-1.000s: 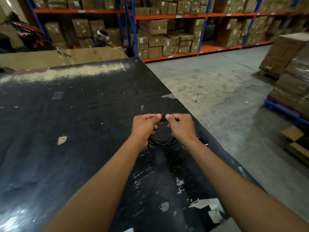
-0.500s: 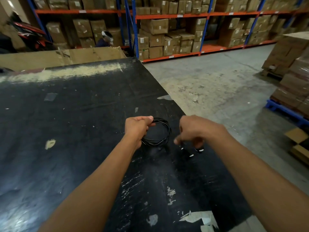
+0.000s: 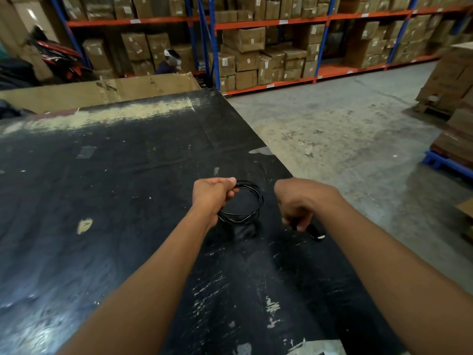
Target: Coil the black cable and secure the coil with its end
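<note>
Left hand (image 3: pixel 213 194) is fisted around the left side of a thin black cable coil (image 3: pixel 243 204), holding the round loop just above the scuffed black tabletop (image 3: pixel 115 175). Right hand (image 3: pixel 298 203), just right of it, pinches the cable's black plug end (image 3: pixel 313 230) near the table's right edge.

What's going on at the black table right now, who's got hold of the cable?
A person is coiling a black cable over a worn black table. The left hand grips the finished loops at their left side, holding the coil up. The right hand is apart from the coil, closed on the cable's loose end, whose plug sticks out below the fingers. The end is not yet wrapped around the coil.
</note>
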The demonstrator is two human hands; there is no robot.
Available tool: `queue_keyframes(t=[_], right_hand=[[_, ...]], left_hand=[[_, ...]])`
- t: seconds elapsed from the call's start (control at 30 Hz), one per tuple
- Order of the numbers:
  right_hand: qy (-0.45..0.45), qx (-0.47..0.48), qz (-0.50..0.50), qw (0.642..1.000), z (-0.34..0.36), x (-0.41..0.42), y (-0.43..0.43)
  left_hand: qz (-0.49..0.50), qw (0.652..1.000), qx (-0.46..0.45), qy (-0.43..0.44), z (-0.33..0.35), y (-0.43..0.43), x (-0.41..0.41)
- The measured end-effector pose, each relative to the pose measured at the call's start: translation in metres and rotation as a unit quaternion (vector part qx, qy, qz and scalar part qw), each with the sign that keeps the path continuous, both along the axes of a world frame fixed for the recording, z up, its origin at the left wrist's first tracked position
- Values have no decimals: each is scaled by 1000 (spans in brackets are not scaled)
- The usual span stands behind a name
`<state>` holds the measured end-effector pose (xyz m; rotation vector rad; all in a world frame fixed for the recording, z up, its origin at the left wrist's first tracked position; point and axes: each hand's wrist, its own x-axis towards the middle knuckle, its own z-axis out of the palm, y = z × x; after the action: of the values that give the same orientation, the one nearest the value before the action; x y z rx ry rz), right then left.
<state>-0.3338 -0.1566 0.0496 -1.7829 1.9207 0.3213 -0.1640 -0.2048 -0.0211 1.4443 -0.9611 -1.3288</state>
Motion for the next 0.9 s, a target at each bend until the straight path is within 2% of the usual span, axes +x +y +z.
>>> queue_keyframes(t=[0.2, 0.27, 0.37, 0.4, 0.57, 0.77, 0.9], right_hand=[[-100, -164, -41, 981, 24, -8, -13], [-194, -189, -69, 960, 34, -11, -15], [-388, -157, -93, 903, 42, -13, -9], [-411, -151, -76, 896, 43, -14, -6], [-276, -200, 53, 939, 21, -4, -12], [-222, -275, 54, 934, -11, 8, -31], [-191, -336, 77, 919, -20, 14, -36]], left_hand=[[0, 1000, 4, 0, 0, 0, -4], [2, 1000, 1, 8, 1, -1, -6], [1, 1000, -6, 27, 2, -3, -8], [1, 999, -9, 34, 2, -4, -9], [10, 999, -21, 31, 2, -7, -12], [24, 999, -30, 1, 6, -18, -14], [16, 1000, -3, 16, 6, -19, -12]])
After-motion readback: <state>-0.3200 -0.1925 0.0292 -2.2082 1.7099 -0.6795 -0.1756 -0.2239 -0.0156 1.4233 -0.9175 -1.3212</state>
